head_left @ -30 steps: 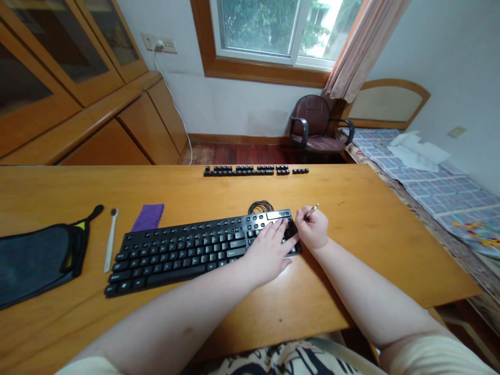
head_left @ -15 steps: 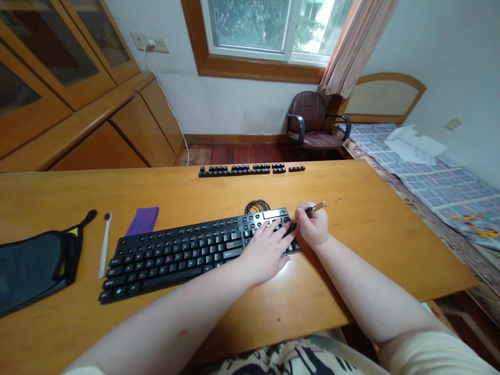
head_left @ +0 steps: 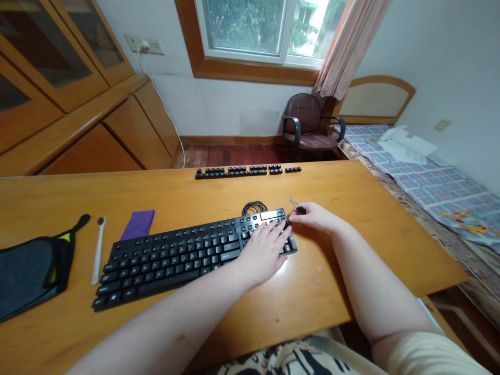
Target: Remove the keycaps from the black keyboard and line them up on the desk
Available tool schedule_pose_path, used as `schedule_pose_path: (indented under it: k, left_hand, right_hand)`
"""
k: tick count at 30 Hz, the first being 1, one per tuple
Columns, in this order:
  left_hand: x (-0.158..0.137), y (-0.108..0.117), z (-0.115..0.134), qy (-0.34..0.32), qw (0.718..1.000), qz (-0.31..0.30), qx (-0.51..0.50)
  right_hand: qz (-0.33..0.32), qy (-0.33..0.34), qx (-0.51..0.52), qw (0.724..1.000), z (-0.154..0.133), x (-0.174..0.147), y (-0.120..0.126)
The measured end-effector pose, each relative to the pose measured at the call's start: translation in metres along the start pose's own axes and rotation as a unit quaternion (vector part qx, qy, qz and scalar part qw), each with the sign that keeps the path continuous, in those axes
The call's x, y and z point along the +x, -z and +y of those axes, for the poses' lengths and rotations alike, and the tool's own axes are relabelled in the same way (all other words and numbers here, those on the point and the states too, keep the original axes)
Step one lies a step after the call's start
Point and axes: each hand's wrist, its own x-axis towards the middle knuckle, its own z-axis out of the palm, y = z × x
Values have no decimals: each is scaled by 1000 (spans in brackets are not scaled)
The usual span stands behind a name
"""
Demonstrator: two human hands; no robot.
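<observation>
A black keyboard (head_left: 172, 260) lies at a slant on the desk, its upper rows showing bare key stems. My left hand (head_left: 262, 254) rests spread over the number pad at its right end, fingers apart, hiding most of those keys. Just beyond that end is my right hand (head_left: 314, 216), closed around a keycap puller (head_left: 300, 208) with a black handle and thin metal wires pointing up and left. Its fingertips are beside the keyboard's right edge, by a dark key; whether they grip it I cannot tell. Removed keycaps (head_left: 238, 174) stand in rows along the desk's far edge.
A coiled cable (head_left: 254, 207) lies behind the keyboard. To the left are a purple cloth (head_left: 137, 225), a white brush (head_left: 98, 252) and a dark pouch (head_left: 29, 273). Past the wooden desk (head_left: 375, 239) stand an armchair (head_left: 307, 120) and a bed (head_left: 414, 156).
My right hand has turned, so the puller's wires now point up and left instead of right. My left hand stays on the number pad. The whole view has shifted slightly.
</observation>
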Motion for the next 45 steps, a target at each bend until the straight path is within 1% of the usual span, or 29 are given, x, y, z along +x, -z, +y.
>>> schedule_pose_path:
  k: [2,3,5,8,11,13,14,16,17,19,21,24,28,31,34,37,42,45]
  left_hand:
    - [0,-1,0,3,1000,0,-8]
    - [1,0,0,5,1000,0,-14]
    - [1,1,0,10,999,1,-33]
    - [2,5,-1,31,996,6,-81]
    - [3,7,-2,62,990,15,-128]
    - [3,7,-3,74,986,20,-146]
    - [3,7,-3,76,986,22,-150]
    - [3,6,-3,75,985,21,-152]
    - [3,6,-3,75,985,21,-152]
    - [3,6,-3,75,986,21,-150]
    - [3,6,-3,76,985,23,-150]
    - [3,5,-3,75,985,28,-151]
    - [3,4,-4,76,985,33,-152]
    - [3,2,-4,72,985,33,-151]
    - [4,1,-4,74,986,39,-147]
    - [4,0,-4,74,986,39,-146]
    - [3,1,-4,74,986,35,-148]
    - [2,2,-3,74,985,34,-149]
  right_hand:
    - [-56,-2,67,996,2,0,-1]
    - [-71,-3,93,993,2,0,-1]
    - [-72,3,117,991,2,0,-2]
    - [-29,21,120,992,1,1,-1]
    - [18,4,171,985,2,2,-1]
    - [67,-12,195,978,6,5,1]
    - [101,-18,191,976,10,7,3]
    - [183,-32,137,973,20,13,7]
    - [229,-41,90,968,25,17,9]
    - [310,-58,-27,949,35,24,14]
    - [343,-76,-122,928,43,29,17]
    - [350,-96,-206,909,50,34,18]
    - [363,-105,-257,890,53,39,19]
    - [376,-135,-265,877,54,45,21]
    - [374,-155,-270,874,54,55,28]
    - [371,-175,-275,869,51,68,38]
    - [388,-223,-265,854,50,90,57]
    - [396,-245,-252,848,52,99,64]
